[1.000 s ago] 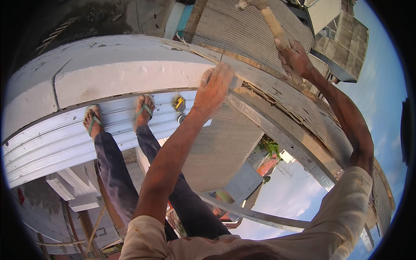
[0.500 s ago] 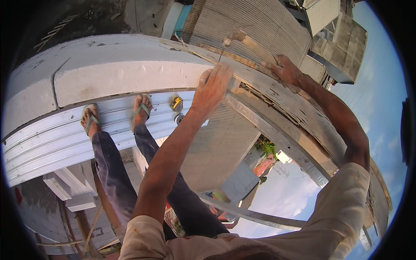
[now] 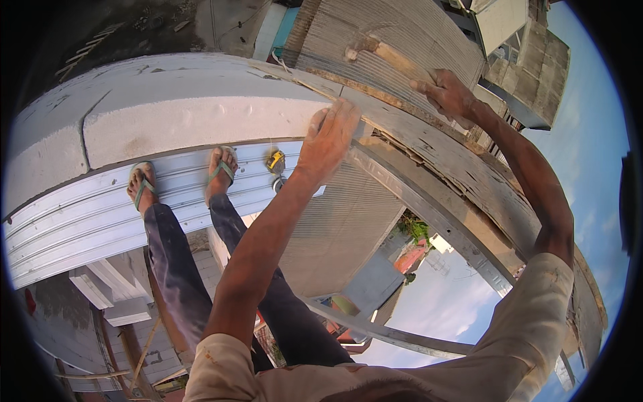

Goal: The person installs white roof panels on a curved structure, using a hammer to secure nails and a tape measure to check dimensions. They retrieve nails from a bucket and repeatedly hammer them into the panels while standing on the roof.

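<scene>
My right hand point(image 3: 450, 98) is closed around the wooden handle of a hammer point(image 3: 402, 64). The hammer is raised, its head pointing left, above and beyond my left hand. My left hand point(image 3: 328, 139) rests where the white block wall point(image 3: 201, 124) meets a worn wooden board point(image 3: 435, 149). Its fingers are bent and pressed together at the board's edge. A thin dark line shows by the fingertips; whether it is a nail or a joint I cannot tell. What the fingers pinch, if anything, is hidden.
My sandalled feet stand on a ribbed white metal sheet point(image 3: 87, 221). A yellow tape measure point(image 3: 274, 161) lies on it near the wall. A metal channel point(image 3: 429, 208) runs below the board. Beyond the edge is a drop to corrugated roofs point(image 3: 335, 234). White blocks point(image 3: 110, 288) are lower left.
My right hand and the hammer have risen a little, away from my left hand. The left hand stays in nearly the same place.
</scene>
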`<state>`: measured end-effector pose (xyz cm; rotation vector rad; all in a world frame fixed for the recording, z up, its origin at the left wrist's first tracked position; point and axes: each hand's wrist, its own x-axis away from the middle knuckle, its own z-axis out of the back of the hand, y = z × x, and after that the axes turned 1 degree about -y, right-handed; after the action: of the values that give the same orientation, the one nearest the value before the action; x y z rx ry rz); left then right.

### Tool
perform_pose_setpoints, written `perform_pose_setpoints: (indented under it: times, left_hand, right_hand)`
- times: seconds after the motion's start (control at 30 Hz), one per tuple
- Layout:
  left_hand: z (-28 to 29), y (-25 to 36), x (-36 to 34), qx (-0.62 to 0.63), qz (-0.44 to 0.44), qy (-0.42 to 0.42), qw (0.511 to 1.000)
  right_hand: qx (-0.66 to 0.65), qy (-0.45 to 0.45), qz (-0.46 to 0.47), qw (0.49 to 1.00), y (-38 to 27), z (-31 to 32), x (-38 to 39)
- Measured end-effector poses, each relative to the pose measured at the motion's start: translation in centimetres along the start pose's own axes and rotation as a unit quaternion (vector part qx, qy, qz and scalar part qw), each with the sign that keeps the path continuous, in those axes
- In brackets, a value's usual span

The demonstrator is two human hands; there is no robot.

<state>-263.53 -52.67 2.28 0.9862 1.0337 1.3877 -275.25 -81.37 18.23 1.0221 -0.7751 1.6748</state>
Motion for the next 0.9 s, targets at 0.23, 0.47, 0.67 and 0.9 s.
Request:
perform_pose_setpoints:
  times: [0.23, 0.47, 0.67, 0.9]
  left_hand:
    - [0.4, 0.4, 0.2, 0.009, -0.006, -0.015, 1.0]
    - [0.3, 0.2, 0.0, -0.001, -0.001, -0.007, 1.0]
    - [-0.1, 0.1, 0.2, 0.014, -0.001, 0.006, 1.0]
    - [0.1, 0.4, 0.2, -0.004, 0.0, -0.011, 1.0]
  right_hand:
    - [0.179, 0.063, 0.025, 0.981, 4.4, -4.5, 0.2]
    - [-0.03, -0.035, -0.144, 0.989, -1.5, -2.3, 0.7]
    - [0.04, -0.023, -0.083, 0.996, -2.1, -1.4, 0.9]
    - [0.176, -0.04, -0.071, 0.981, 0.3, -2.9, 0.6]
